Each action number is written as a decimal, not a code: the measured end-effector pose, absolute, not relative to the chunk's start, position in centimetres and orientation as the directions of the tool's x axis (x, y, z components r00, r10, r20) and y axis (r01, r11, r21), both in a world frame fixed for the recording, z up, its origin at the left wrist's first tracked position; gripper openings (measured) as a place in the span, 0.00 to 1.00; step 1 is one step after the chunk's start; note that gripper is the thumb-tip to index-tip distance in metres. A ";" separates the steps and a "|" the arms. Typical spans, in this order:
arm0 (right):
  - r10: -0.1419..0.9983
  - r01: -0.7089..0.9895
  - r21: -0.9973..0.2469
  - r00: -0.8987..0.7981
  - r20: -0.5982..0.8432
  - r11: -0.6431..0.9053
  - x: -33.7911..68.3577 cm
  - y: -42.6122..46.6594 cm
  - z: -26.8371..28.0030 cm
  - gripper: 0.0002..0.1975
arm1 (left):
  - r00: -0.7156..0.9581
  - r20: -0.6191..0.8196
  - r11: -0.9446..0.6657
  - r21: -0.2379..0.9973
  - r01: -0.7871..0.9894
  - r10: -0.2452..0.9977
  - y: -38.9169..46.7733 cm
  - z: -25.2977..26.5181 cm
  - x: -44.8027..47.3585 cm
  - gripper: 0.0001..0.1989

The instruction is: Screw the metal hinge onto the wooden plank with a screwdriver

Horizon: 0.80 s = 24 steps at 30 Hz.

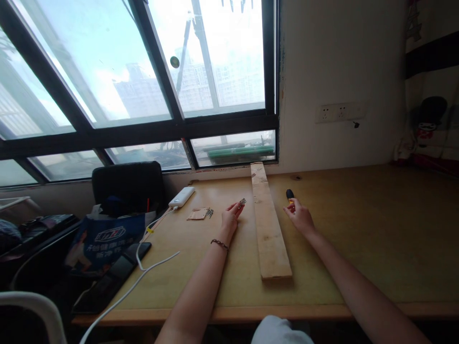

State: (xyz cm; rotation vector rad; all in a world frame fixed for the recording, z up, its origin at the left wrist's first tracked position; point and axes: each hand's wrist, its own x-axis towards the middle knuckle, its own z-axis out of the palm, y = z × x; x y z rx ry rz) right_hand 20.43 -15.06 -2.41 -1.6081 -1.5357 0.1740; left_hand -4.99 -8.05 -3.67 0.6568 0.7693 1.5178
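Observation:
My left hand (231, 216) is closed, pinching a small metal hinge (243, 202) at its fingertips, just left of the wooden board (270, 229). On the board's other side, my right hand (300, 217) has its fingers closed on a screwdriver (289, 194) with a black and yellow handle; its shaft cannot be seen. The long pale board lies flat on the table, its far end near the window. Left of my left hand, several screws (210, 213) lie beside a thin piece of card or wood (198, 214).
A white power bank (181, 196) with a white cable (158, 263) sits at the table's left edge. Beyond that edge are a black chair (127, 184), a blue bag (103, 241) and a dark flat panel (111, 279). Wall sockets (333, 112) are above the table (376, 239).

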 end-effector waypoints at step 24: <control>0.844 0.801 -0.596 0.282 0.457 0.055 21.8 -14.5 -3.7 0.12 | -0.793 0.120 0.386 0.824 0.415 0.597 -8.6 -1.5 -18.5 0.14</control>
